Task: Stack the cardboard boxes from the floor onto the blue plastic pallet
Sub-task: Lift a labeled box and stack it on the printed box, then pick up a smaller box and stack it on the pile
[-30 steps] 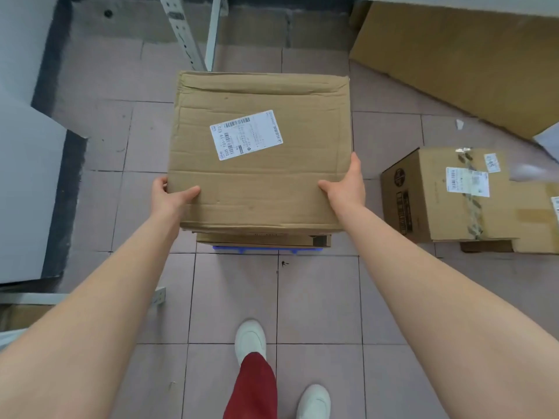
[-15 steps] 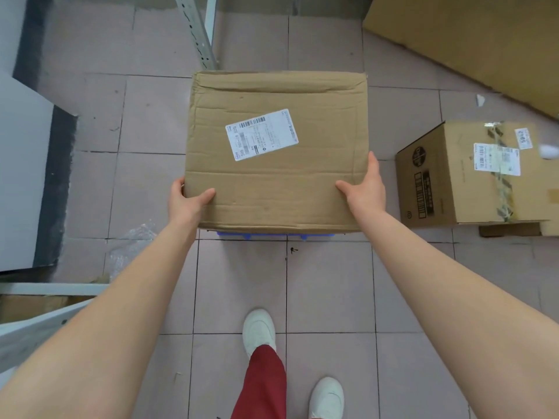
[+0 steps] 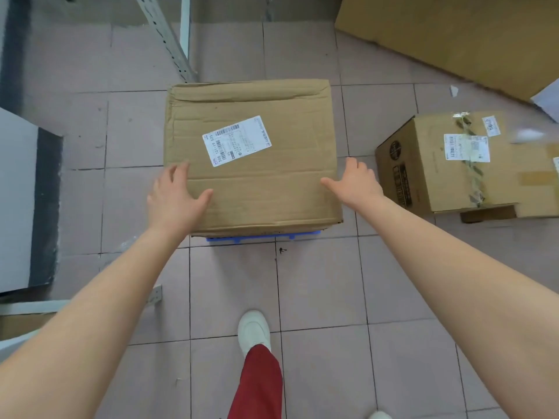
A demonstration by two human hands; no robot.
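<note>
Both hands are letting go where half a second ago they were clamping the box's side edges: the left hand point(image 3: 174, 196) is now hovering spread over the near-left corner of the labelled cardboard box point(image 3: 252, 155), thumb out across the top, and the right hand point(image 3: 357, 184) is hanging open just beside the right edge, fingers loose and holding nothing. That box is sitting on the blue plastic pallet point(image 3: 263, 236), which is showing only as a thin blue strip under the near edge; whether another box lies between them cannot be told from here.

To finish the placement well, the person should be checking that the box is lying square and fully supported, since it is overhanging the visible pallet strip on both sides. A light push with flat palms looks wiser than re-gripping.

A second cardboard box point(image 3: 465, 164) is waiting on the tiled floor point(image 3: 236, 297) to the right, well apart, and looks like the next pick. Both boxes are closed, the second with tape across its top, so their contents are hidden. A large flat cardboard sheet point(image 3: 453, 37) is lying at the far right.
</note>
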